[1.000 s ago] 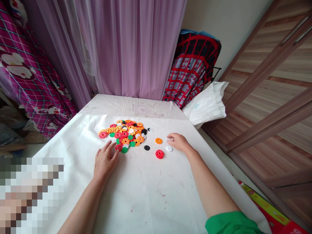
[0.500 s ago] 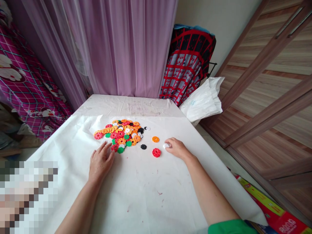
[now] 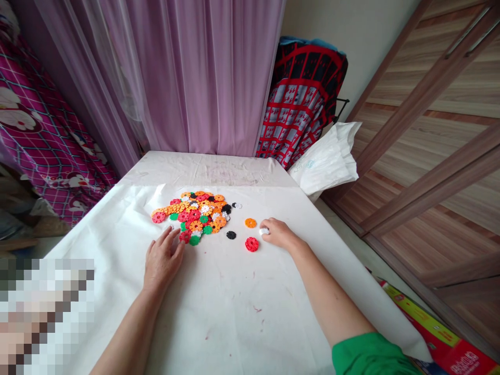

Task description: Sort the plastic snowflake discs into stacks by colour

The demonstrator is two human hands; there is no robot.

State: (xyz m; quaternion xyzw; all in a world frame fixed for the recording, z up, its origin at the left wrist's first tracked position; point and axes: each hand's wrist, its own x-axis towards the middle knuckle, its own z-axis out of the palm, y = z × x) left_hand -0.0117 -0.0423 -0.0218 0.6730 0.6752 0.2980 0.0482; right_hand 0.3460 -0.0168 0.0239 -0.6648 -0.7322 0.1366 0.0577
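Note:
My right hand pinches a white notched plastic disc just over the cloth. Left of it lie an orange disc and, nearer me, a red disc stack; a black disc rests further left. My left hand lies on the cloth with fingers spread, its fingertips beside the near left edge of a heap of mixed discs in orange, red, green, white and black. Between those fingers and the heap a white disc partly shows. Nothing is held in my left hand.
A white cloth covers the table. Purple curtains hang behind it. At the far right corner stands a white plastic bag, with a wooden wardrobe beyond. A red and yellow box lies below the right edge.
My right hand has shifted very slightly left and back with the white disc still pinched. My left hand and the heap have hardly moved; the view has shifted a little.

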